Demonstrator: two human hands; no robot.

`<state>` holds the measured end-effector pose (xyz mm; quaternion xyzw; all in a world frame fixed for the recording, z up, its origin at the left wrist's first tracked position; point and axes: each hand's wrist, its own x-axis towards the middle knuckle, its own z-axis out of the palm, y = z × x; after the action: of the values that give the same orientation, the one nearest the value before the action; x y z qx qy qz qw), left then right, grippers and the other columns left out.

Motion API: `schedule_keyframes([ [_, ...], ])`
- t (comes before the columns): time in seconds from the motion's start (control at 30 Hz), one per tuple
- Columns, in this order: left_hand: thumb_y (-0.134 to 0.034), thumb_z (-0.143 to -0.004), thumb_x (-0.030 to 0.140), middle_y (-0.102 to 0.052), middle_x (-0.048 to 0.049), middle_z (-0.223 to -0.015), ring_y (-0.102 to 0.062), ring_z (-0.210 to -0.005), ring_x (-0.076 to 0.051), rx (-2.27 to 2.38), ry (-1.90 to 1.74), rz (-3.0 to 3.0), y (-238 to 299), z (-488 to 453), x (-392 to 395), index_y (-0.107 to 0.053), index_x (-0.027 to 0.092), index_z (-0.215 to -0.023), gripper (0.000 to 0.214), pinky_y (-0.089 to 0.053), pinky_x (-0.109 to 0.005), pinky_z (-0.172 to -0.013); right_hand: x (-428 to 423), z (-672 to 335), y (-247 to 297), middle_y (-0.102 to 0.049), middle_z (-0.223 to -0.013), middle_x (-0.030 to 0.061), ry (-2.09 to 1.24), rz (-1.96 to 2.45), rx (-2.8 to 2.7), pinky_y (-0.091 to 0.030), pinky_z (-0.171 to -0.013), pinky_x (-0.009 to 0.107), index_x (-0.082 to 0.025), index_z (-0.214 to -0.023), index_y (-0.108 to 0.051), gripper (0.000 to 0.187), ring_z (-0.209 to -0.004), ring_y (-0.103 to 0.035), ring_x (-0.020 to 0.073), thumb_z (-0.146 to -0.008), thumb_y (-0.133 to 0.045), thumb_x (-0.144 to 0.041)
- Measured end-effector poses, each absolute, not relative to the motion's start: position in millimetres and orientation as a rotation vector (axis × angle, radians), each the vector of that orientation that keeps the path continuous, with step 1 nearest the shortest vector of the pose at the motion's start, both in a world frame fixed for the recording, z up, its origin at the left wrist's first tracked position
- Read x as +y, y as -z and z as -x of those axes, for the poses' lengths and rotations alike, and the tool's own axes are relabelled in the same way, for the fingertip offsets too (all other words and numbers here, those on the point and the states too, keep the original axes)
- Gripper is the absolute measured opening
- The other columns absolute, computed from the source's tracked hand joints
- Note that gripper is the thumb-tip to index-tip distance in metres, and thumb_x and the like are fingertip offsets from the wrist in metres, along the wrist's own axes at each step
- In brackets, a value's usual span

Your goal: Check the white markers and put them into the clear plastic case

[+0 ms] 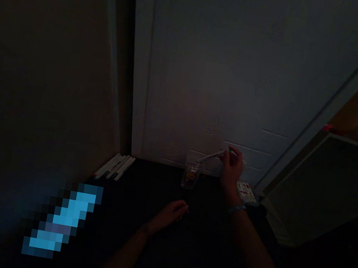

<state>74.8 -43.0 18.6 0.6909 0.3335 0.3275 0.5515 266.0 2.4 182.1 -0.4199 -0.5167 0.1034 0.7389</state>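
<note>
In dim light, my right hand point(233, 165) is closed around the end of a white marker point(211, 156), with a bit of green showing near the fingertips. The marker slants down to the left, its lower end at the mouth of a clear plastic container point(191, 178) with a yellow and dark red label. That container stands upright on the dark table, close to the white panel. Low over the table, nearer to me, my left hand point(175, 212) has loosely bent fingers, partly apart, and nothing visible in them.
Several white markers point(115, 166) lie side by side at the left. A printed box or pack point(246, 192) is behind my right wrist. A white panel with heart patterns point(210, 75) rises behind the table point(153, 180). A bright blurred-out screen point(63, 220) glows at lower left.
</note>
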Motion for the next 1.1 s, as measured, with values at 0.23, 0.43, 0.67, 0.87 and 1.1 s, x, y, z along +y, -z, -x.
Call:
schedule_keyframes([
  [0.23, -0.04, -0.083, 0.05, -0.046, 0.0033, -0.062, -0.042, -0.054, -0.009, 0.753, -0.789, -1.647, -12.1, -75.3, -39.2, -0.058, 0.017, -0.084, 0.038, -0.032, -0.02, -0.051, 21.4, -243.1, -150.6, -0.067, -0.082, 0.0051, -0.328, 1.143, -1.388, -0.046, -0.063, 0.029, -0.021, -0.104, -0.057, 0.036, -0.069, -0.062, 0.0174, -0.079, -0.052, -0.047],
  [0.43, -0.039, -0.083, 0.05, -0.046, 0.003, -0.064, -0.042, -0.056, -0.009, 0.731, -0.791, -1.66, -13.7, -74.9, -41.2, -0.057, 0.017, -0.085, 0.038, -0.032, -0.02, -0.052, 35.8, -243.8, -130.2, -0.066, -0.09, 0.0056, -0.077, 1.243, -1.599, -0.041, -0.079, 0.033, -0.022, -0.097, -0.061, 0.028, -0.087, -0.058, 0.0197, -0.079, -0.055, -0.042],
  [0.67, -0.038, -0.084, 0.05, -0.046, 0.0037, -0.064, -0.042, -0.056, -0.008, 0.772, -0.748, -1.698, -16.2, -75.4, -41.8, -0.057, 0.016, -0.085, 0.039, -0.032, -0.02, -0.052, 42.1, -244.7, -114.2, -0.058, -0.113, 0.0066, 0.245, 1.369, -1.684, -0.026, -0.094, 0.042, -0.024, -0.08, -0.069, 0.022, -0.112, -0.038, 0.0247, -0.078, -0.057, -0.042],
  [0.87, -0.038, -0.084, 0.048, -0.046, 0.0039, -0.064, -0.042, -0.057, -0.008, 0.767, -0.754, -1.711, -17.6, -75.3, -43.3, -0.056, 0.016, -0.086, 0.037, -0.032, -0.019, -0.053, 33.8, -241.4, -109.3, -0.05, -0.122, 0.0072, 0.309, 1.359, -1.657, -0.025, -0.094, 0.041, -0.023, -0.105, -0.062, 0.03, -0.114, -0.034, 0.0235, -0.085, -0.046, -0.038],
  [1.1, -0.039, -0.085, 0.047, -0.049, 0.0029, -0.067, -0.044, -0.058, -0.008, 0.782, -0.769, -1.706, -16.4, -75.8, -43.1, -0.056, 0.015, -0.085, 0.036, -0.033, -0.019, -0.054, -4.0, -244.0, -68.2, -0.05, -0.119, 0.0094, 0.149, 1.369, -1.313, -0.025, -0.096, 0.039, -0.019, -0.119, -0.047, 0.036, -0.113, -0.037, 0.0207, -0.089, -0.034, -0.033],
])
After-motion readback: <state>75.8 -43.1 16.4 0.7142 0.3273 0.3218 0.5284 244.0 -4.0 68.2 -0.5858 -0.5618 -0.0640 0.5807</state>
